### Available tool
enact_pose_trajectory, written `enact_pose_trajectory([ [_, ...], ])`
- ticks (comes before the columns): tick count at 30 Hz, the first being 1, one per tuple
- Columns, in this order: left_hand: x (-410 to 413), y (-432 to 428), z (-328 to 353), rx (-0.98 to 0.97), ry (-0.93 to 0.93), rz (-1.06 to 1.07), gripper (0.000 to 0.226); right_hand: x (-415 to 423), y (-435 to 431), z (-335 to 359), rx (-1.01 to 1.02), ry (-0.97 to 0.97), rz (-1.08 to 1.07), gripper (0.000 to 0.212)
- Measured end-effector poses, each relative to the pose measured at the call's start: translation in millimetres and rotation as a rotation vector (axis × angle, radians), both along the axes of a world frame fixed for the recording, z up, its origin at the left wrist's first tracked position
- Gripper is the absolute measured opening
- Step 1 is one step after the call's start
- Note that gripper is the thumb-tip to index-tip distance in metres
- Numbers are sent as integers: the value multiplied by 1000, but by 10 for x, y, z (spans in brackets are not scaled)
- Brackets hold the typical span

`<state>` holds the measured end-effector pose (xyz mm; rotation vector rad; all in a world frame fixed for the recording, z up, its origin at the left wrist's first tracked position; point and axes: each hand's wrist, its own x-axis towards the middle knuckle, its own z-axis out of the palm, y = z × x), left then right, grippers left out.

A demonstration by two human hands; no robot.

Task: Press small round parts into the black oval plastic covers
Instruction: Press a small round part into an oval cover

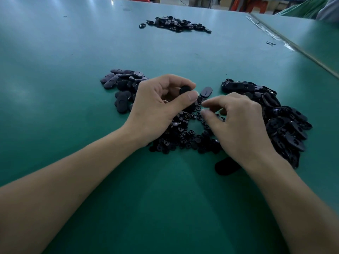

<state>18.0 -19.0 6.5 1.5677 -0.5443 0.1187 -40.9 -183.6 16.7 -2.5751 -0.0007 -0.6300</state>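
Between the 2 hands, right over the heap of small round parts (185, 138), is where the next move gets decided, so here's my read from my end of the link.

The left hand (159, 105) has its grip pinched on 1 black oval cover (185, 89), thumb on the near side and fingers curled over the far side, a bit above the tabletop (73, 52). Only 1 rounded end pokes out, pointing right toward the other hand. The rest is buried in the fingers, so I'd guess its long axis runs left-right, but I can't swear to it.

The right hand (238, 125) hangs low over the round parts with thumb and forefinger tips curled close together. It's blurry there, so I honestly can't tell if that grip has a part in it or nothing at all.

What matters is that the cover sits to the far left of the right fingertips, close but apart. The right hand is nearer the parts, so my call is that it carries a part far-left to the cover, not the other way round.

Side stuff: 1 loose cover (206, 92) lies flat just right of the held one, long axis near-left to far-right. There's a left pile (121, 88), a right pile (286, 125) and a far pile (178, 24) of covers too.
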Motion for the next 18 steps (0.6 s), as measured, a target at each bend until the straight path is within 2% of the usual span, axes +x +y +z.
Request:
enact_pose_trajectory([
  [2, 7, -2, -8, -35, 7, 19, 12, -5, -4, -13, -101, 80, -22, 22],
  [5, 16, -8, -16, -108, 57, 10, 9, -15, 28, -8, -118, 139, -29, 20],
  [14, 31, -22, -21, -159, 98, 68, 6, 10, 102, -14, -203, 128, -59, 21],
  [18, 33, -12, -16, -175, 109, 72, 8, 44, 86, -15, -124, 73, -41, 20],
])
